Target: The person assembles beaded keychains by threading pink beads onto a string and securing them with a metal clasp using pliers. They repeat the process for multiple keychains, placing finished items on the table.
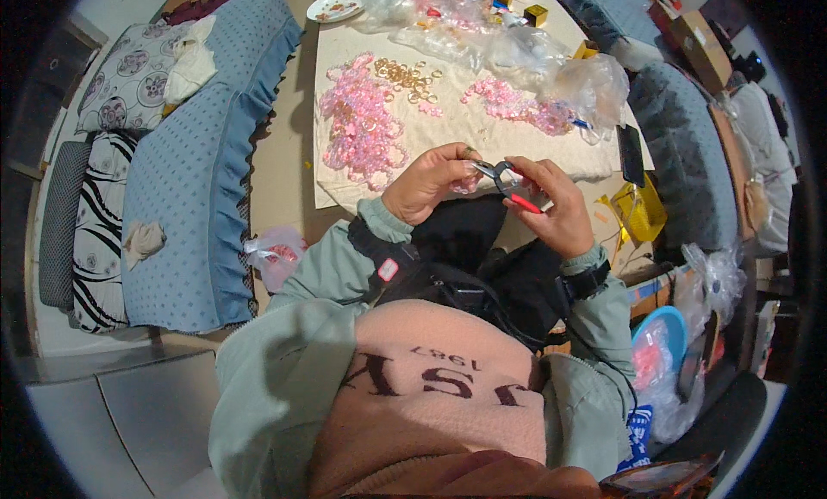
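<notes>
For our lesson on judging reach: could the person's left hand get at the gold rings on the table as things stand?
Probably yes: mostly bare cloth lies between the left hand and the gold rings. That hand seems to hold pink beads beside the pliers, though, so it might need freeing first.

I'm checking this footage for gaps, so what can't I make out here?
All in the head view:
Pliers: handles partly hidden by the right hand.
Beads at the left hand: partly hidden by its fingers.
Plate: bits too small to identify.
Clear bags: contents blurred by crumpled plastic.
Table: far end cut by top edge.
</notes>
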A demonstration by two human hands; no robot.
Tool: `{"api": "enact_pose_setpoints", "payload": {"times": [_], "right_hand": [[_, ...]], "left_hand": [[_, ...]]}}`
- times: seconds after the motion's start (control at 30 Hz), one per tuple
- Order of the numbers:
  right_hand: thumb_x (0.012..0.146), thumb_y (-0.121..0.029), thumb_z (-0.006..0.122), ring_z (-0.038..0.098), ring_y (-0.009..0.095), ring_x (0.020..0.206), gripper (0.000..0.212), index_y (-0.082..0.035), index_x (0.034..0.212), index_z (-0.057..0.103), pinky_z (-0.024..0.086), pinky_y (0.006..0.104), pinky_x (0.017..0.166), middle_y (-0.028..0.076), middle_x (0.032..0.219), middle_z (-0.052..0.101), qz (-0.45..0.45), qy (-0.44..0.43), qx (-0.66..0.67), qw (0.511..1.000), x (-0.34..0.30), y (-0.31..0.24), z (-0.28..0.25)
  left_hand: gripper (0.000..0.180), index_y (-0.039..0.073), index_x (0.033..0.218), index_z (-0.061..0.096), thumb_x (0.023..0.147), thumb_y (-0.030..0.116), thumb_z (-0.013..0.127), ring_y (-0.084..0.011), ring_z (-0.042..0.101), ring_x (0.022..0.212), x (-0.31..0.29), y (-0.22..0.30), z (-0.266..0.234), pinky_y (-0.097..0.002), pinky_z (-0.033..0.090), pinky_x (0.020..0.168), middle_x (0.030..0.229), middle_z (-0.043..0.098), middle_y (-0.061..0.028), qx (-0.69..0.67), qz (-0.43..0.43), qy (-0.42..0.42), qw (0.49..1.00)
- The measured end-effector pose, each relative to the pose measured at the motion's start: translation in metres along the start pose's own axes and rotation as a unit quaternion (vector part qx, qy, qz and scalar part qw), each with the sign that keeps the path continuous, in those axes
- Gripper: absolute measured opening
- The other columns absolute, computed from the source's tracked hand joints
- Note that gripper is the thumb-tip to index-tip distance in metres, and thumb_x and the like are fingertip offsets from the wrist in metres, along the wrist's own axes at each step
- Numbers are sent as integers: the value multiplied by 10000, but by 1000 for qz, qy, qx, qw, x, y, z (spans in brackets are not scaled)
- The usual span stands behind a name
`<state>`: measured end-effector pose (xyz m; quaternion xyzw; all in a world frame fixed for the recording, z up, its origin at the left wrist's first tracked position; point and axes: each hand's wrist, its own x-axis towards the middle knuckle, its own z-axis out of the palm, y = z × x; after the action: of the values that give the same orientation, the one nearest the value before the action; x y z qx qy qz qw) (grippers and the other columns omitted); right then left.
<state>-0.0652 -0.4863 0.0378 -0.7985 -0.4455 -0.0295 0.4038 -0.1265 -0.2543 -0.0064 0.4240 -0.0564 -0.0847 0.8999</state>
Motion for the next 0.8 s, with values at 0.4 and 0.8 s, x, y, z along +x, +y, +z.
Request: {"api": "enact_pose_setpoints", "payload": {"times": [0.4, 0.8], "right_hand": [[688, -86, 774, 617, 251, 667, 568, -178, 1231, 637, 498, 356, 595, 78, 772, 586, 38, 16, -142, 989, -1, -1, -7], [666, -74, 781, 617, 281, 834, 615, -152, 1251, 611, 499, 381, 718, 101, 907, 611, 6, 51, -122, 991, 5, -1, -7]], "left_hand": [[205, 23, 1081, 627, 962, 188, 600, -85, 555, 807, 6, 4, 6, -235, 445, 736, 923, 651, -28, 187, 64, 55, 979], [162, 17, 1002, 664, 933, 163, 659, -64, 563, 787, 12, 16, 0, -235, 457, 694, 894, 677, -16, 272, 84, 130, 950]]}}
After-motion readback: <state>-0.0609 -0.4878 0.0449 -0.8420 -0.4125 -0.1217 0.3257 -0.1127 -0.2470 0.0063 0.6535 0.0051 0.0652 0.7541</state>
